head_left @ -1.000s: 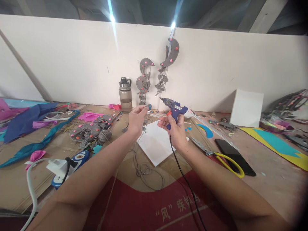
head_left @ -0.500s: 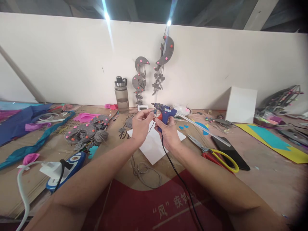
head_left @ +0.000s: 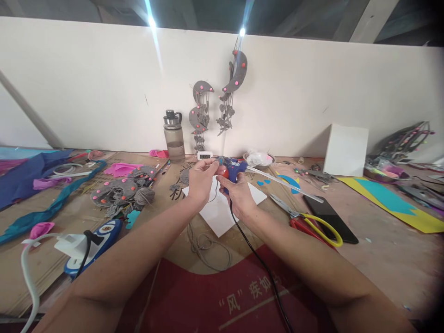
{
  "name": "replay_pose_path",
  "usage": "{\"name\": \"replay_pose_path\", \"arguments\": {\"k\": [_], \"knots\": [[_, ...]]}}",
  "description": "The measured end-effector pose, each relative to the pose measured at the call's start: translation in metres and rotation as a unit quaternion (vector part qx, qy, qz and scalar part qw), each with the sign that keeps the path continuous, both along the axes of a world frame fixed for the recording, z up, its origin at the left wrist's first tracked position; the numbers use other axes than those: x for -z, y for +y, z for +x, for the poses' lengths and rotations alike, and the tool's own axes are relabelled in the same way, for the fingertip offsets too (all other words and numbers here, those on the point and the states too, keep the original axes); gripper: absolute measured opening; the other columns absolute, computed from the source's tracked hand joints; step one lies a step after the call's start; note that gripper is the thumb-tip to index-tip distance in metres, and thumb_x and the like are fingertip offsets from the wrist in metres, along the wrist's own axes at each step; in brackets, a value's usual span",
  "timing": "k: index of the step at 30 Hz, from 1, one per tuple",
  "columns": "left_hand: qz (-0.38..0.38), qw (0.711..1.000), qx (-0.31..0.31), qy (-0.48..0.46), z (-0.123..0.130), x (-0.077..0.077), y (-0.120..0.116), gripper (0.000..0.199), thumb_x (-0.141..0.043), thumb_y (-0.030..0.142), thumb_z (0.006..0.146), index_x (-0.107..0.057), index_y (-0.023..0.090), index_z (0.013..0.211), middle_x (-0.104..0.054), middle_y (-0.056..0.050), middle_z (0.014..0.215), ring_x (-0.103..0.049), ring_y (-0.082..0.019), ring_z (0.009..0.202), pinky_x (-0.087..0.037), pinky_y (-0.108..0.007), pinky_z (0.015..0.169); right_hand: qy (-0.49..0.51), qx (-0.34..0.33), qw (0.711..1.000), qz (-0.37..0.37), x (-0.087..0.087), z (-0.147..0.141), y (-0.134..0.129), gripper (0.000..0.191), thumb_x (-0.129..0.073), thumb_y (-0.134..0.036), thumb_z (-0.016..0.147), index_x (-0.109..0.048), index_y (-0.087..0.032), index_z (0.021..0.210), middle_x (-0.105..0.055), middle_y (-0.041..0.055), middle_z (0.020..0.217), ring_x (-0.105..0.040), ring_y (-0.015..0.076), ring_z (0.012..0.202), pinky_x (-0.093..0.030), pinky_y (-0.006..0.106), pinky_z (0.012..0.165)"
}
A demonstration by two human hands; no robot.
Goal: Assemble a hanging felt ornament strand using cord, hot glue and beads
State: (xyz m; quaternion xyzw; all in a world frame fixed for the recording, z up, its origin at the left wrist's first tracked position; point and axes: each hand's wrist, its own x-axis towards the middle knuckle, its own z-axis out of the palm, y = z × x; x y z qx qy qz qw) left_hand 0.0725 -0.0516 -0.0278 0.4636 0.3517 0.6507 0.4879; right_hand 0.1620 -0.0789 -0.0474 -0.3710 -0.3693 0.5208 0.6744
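Observation:
My right hand [head_left: 239, 196] is wrapped round the handle of a blue hot glue gun [head_left: 236, 167] with an orange-red trigger. A long clear glue stick [head_left: 284, 181] sticks out of its back, and a black cord [head_left: 255, 252] runs down from the handle. Beside the nozzle, my left hand [head_left: 201, 182] pinches a small grey-blue piece [head_left: 221, 161] at its fingertips. Grey yarn [head_left: 213, 196] hangs from that hand. The nozzle tip is at the piece; whether they touch I cannot tell. Below both hands lies a white sheet [head_left: 220, 222].
Scissors [head_left: 305, 219] and a black phone [head_left: 329, 218] lie right. Grey felt crescents with pom-poms [head_left: 121, 189] and a power strip [head_left: 111, 231] are left. A water bottle [head_left: 174, 141] stands at the back, near hanging crescent ornaments [head_left: 239, 71]. Loose yarn [head_left: 208, 252] lies in front.
The glue gun has moved slightly left and down, its nozzle coming against or close to the piece in my left hand. The view has shifted slightly.

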Motion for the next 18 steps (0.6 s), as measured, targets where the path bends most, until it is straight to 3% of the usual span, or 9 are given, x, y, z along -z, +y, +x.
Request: {"name": "replay_pose_path", "arguments": {"k": [5, 8, 13, 18], "knots": [[-0.040, 0.997, 0.047, -0.051, -0.002, -0.005, 0.003, 0.023, -0.071, 0.031, 0.068, -0.057, 0.016, 0.077, -0.064, -0.003, 0.066, -0.058, -0.010, 0.052, -0.018, -0.018, 0.038, -0.039, 0.004, 0.999, 0.016, 0.001, 0.003, 0.002, 0.047, -0.077, -0.032, 0.061, -0.043, -0.024, 0.093, -0.060, -0.0058, 0.081, -0.053, 0.0080, 0.064, -0.045, 0.020, 0.053], [-0.031, 0.995, 0.056, -0.072, -0.005, -0.007, 0.007, 0.022, -0.072, 0.028, 0.066, -0.056, 0.015, 0.074, -0.061, -0.001, 0.064, -0.050, -0.006, 0.047, -0.016, -0.019, 0.038, -0.109, 0.027, 0.990, 0.080, 0.001, 0.006, 0.003, 0.042, -0.071, -0.036, 0.069, -0.045, -0.026, 0.101, -0.061, -0.0037, 0.090, -0.055, 0.0100, 0.070, -0.049, 0.021, 0.054], [-0.015, 0.997, 0.012, -0.080, -0.017, -0.009, 0.017, 0.019, -0.071, 0.026, 0.069, -0.055, 0.016, 0.070, -0.056, 0.003, 0.062, -0.029, -0.002, 0.040, -0.014, -0.021, 0.039, -0.169, 0.073, 0.969, 0.163, -0.006, 0.013, 0.000, 0.033, -0.061, -0.035, 0.080, -0.046, -0.028, 0.109, -0.057, -0.0009, 0.099, -0.054, 0.0116, 0.074, -0.054, 0.026, 0.058], [-0.025, 0.997, -0.026, -0.074, -0.030, -0.013, 0.026, 0.024, -0.073, 0.033, 0.068, -0.056, 0.016, 0.070, -0.056, 0.002, 0.062, -0.024, -0.002, 0.040, -0.013, -0.024, 0.040, -0.228, 0.048, 0.956, 0.177, -0.012, 0.020, -0.007, 0.024, -0.059, -0.032, 0.083, -0.050, -0.028, 0.106, -0.060, 0.0002, 0.098, -0.051, 0.0126, 0.066, -0.048, 0.028, 0.056]]}}
